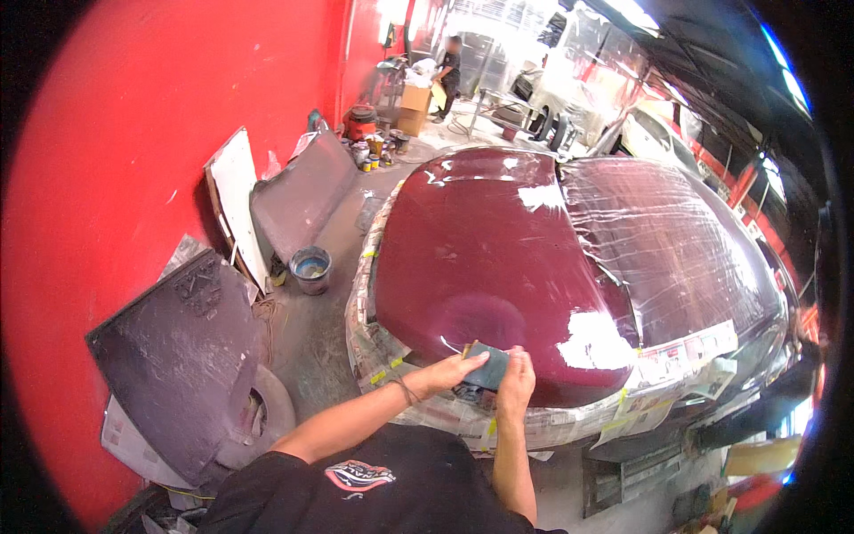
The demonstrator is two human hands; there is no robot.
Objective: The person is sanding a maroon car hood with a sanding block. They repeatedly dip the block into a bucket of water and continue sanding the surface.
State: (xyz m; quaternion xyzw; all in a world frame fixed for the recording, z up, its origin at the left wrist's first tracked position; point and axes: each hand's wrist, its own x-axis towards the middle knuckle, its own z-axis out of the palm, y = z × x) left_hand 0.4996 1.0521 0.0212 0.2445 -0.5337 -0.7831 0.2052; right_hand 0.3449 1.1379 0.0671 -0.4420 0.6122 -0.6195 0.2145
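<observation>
Between my two hands, above the near edge of a glossy dark red car hood [480, 240], is a small grey-green sheet that looks like sandpaper [488, 367]. A tan edge shows at its left side. My left hand [447, 369] grips it from the left, with the thumb on top. The fingers of my right hand [516, 378] are closed on its right edge. A duller, hazy patch marks the paint just beyond my hands. Newspaper [560, 427] is taped along the hood's near edge.
Wrinkled clear plastic film [667, 214] covers the car to the right. Dark panels [182, 347] lean along the red wall at left. A bucket [310, 270] stands on the floor beside the car. Far back, a person [451, 76] stands near a cardboard box [414, 102].
</observation>
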